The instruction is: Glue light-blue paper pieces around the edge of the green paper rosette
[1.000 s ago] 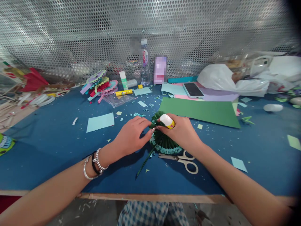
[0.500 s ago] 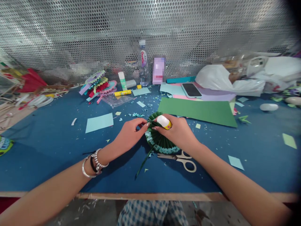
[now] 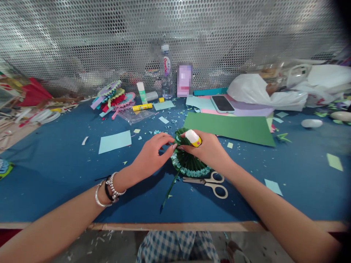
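Observation:
A dark green pleated paper fan [image 3: 192, 162], curved into a near-round shape with a light blue frilled edge, lies between my hands. My left hand [image 3: 156, 153] pinches the fan's left side with thumb and forefinger. In my right hand [image 3: 210, 149] is a yellow glue stick [image 3: 194, 138] with a white end, while its thumb and fingertips touch the folds too. A thin green strip [image 3: 168, 193] trails from the fan toward the table's front. Scissors [image 3: 210, 181] with pale handles lie just below the fan, blades slightly apart. The fan's middle is partly hidden by my fingers.
Dark green paper [image 3: 230, 128] and a phone [image 3: 222, 104] lie behind my right hand. Blue paper [image 3: 115, 141] rests at left. Toward the back are colourful paper fans [image 3: 115, 100], glue sticks [image 3: 142, 93] and a water bottle [image 3: 166, 73], before a perforated metal screen [image 3: 109, 44].
The pleated fan has turned slightly between my fingers, and its trailing strip has swung a little to the right. Both hands keep their grip; the glue stick shifts slightly right and up.

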A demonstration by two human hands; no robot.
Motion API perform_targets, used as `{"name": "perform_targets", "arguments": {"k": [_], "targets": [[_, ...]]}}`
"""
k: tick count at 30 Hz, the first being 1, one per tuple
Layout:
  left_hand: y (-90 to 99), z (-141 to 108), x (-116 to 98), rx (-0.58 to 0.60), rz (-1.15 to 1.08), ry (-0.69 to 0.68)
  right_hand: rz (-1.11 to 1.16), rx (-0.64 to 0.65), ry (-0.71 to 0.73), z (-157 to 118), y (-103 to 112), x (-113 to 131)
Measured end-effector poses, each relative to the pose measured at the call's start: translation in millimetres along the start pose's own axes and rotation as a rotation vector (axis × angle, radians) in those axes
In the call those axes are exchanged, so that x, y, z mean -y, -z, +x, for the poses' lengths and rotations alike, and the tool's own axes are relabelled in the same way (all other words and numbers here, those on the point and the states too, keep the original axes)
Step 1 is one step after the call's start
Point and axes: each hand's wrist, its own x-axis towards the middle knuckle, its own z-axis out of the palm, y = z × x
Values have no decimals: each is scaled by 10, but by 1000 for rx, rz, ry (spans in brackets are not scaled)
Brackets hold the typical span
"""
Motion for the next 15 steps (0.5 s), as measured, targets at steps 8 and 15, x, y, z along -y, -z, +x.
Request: {"name": "perform_targets", "arguments": {"k": [8,15], "targets": [[-33,16,47,23,-242,210,-34,-27,25,-13,3,-7],[-55,35,78,54,-391,307,-152,-62,112,-40,-11,5]]}}
